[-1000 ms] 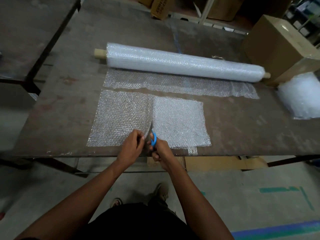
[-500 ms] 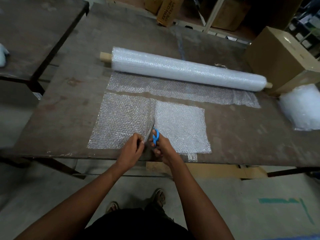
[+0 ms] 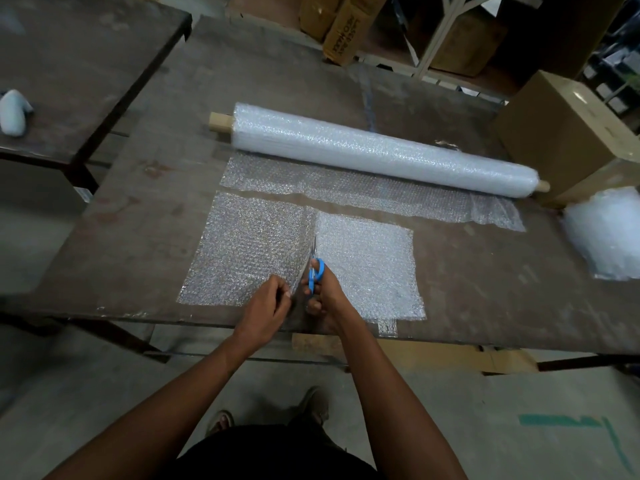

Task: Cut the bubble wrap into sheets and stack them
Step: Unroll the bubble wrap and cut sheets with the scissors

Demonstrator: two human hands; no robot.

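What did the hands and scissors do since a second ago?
The blue scissors in the right hand crept a little farther up the cut. The left hand kept pinching the sheet's cut edge. The roll and the stack didn't move.

Scissors (image 3: 316,271) blades mostly buried in bubble wrap; white stack (image 3: 606,233) and cardboard box (image 3: 568,133) cropped at right edge.

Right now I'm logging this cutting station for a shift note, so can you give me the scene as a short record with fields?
surface: dark worn table
roll: bubble wrap roll lying across the far side, a loose strip unrolled in front of it
workpiece: bubble wrap sheet flat near the front edge, cut partway
left hand: pinching the sheet's cut edge
right hand: gripping blue scissors, blades pointing away
stack: cut sheets pile at the right end
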